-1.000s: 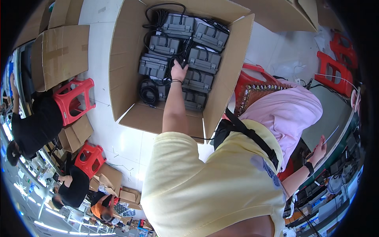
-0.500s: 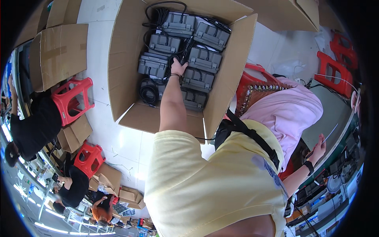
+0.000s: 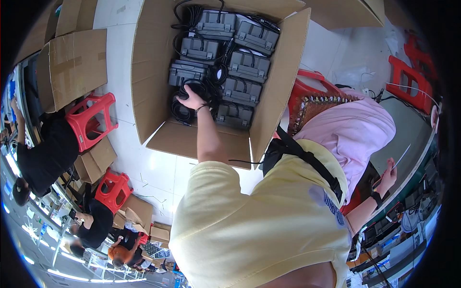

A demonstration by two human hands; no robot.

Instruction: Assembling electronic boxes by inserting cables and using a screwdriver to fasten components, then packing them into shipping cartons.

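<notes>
Grey plastic makes up the cases point(image 3: 242, 91) I am watching, packed in two columns inside a brown box point(image 3: 156, 72) at the upper middle of the frame. They are blocky, matt, with slightly rounded corners and small latch-like tabs along the edge nearest the bottom of the frame. I count four in the right-hand column; three show in the left-hand one, and its lower end is covered by cable and a hand. Short black leads arch over several of them.

Black cables point(image 3: 221, 73) lie between and over the cases: loose loops at the box's upper left corner, a bundle down the middle, and round coils toward the lower left. They have a dull sheen and overlap so much that I cannot trace where each ends.

My left hand point(image 3: 193, 99) reaches in from below and lies on the coils at the lower left of the box. I see its thumb spread away from the fingers, but I cannot tell whether they close on a cable underneath. My right hand point(image 3: 387, 180), at the right of the frame, pinches a thin, pale strip point(image 3: 402, 156) well apart from the box; a dark band point(image 3: 377, 198) circles that wrist.

Just right of the box I see a red chair point(image 3: 312, 84) with a brown cushion point(image 3: 300, 108). Red stools point(image 3: 91, 121) stand at the left, near people in dark clothes point(image 3: 45, 156).
</notes>
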